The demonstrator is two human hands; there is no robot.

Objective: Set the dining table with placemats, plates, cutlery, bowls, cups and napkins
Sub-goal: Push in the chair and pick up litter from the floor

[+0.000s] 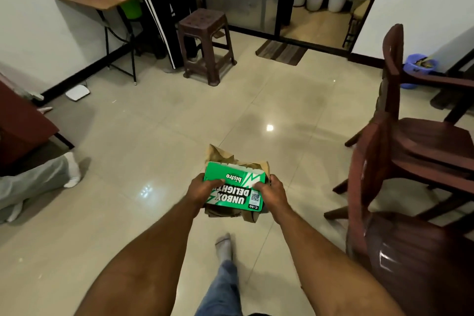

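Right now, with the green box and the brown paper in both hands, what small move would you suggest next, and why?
Probably keep carrying the load a step forward over the bare tiled floor. The left hand and right hand grip the green box with crumpled brown paper under it, above the floor, and no dining table is in view. The stacked chairs stand close on the right, so keep left.

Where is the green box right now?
In the head view, low centre: the green box is held between the left hand and right hand, on crumpled brown paper, above the tiled floor.
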